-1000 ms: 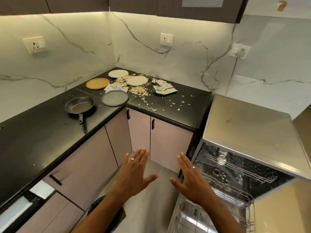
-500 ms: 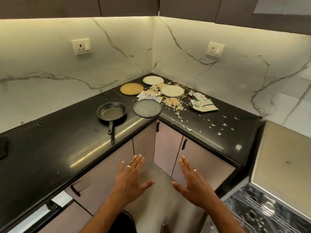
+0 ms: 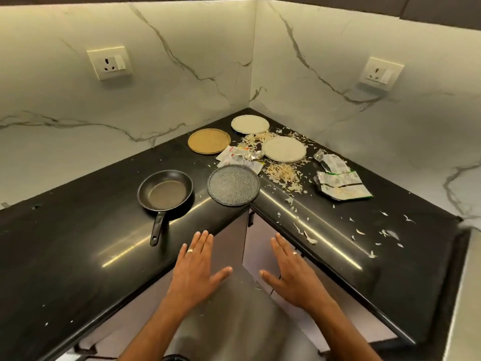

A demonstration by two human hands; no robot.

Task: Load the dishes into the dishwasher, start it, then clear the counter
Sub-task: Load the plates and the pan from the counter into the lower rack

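On the black L-shaped counter [image 3: 78, 256] lie a black frying pan [image 3: 165, 192], a speckled grey plate [image 3: 233, 185] at the inner corner edge, a tan plate [image 3: 209, 140] and two white plates [image 3: 250, 124] [image 3: 284, 152] near the wall corner. My left hand [image 3: 195, 269] and my right hand [image 3: 291, 272] hover flat, fingers straight and palms down, in front of the counter's inner corner. Both hold nothing. The left fingertips are just short of the pan's handle.
Torn wrappers [image 3: 341, 185] [image 3: 240, 158] and scattered pale scraps [image 3: 282, 171] litter the right counter run. Wall sockets [image 3: 110, 63] [image 3: 380, 73] sit on the marble backsplash. Pink cabinet doors [image 3: 263, 246] stand below the corner. A steel surface edge [image 3: 471, 295] shows at far right.
The view has swung left and closer to the counter corner; the open dishwasher has left the frame. Both hands stay flat and empty, now nearer the counter edge.
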